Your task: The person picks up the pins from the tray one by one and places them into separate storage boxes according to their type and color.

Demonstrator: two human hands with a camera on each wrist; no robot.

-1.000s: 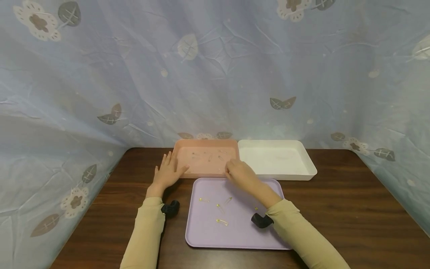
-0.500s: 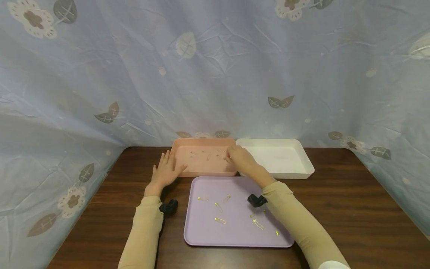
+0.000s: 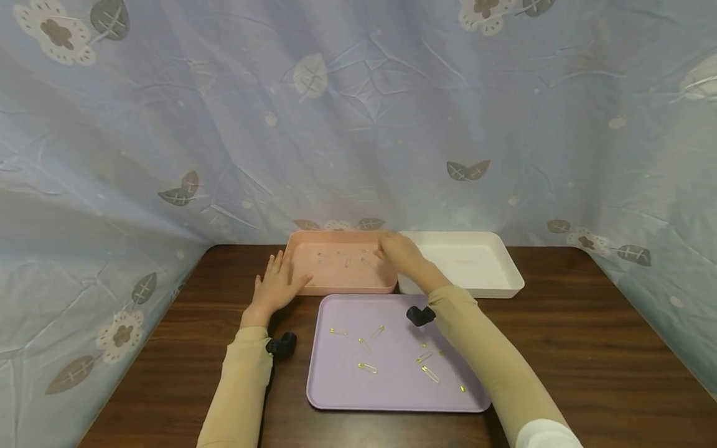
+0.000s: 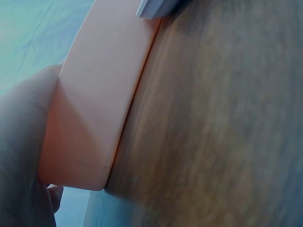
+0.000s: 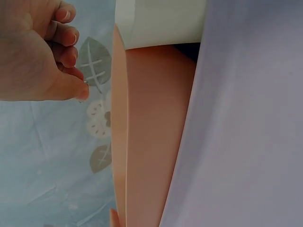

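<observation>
My left hand (image 3: 276,289) rests at the left end of the pink tray (image 3: 330,281), fingers spread and thumb over the front rim. The left wrist view has this hand against the corner of the tray's wall (image 4: 99,104). Over the tray's right end is my right hand (image 3: 399,254), fingers curled. In the right wrist view, its thumb and finger pinch a tiny silvery bit of a safety pin (image 5: 81,101), mostly hidden. Several silver safety pins (image 3: 348,261) lie in the pink tray. Several gold safety pins (image 3: 367,368) are scattered on the purple tray (image 3: 342,389).
A white tray (image 3: 476,275) stands directly right of the pink one. The purple tray lies in front of both, on a dark wooden table (image 3: 571,323). A patterned blue cloth (image 3: 358,124) hangs behind and beside the table.
My right hand has moved away from the pink tray's front edge toward its far right corner. More gold pins on the purple tray have come into view under that arm. My left hand stays put.
</observation>
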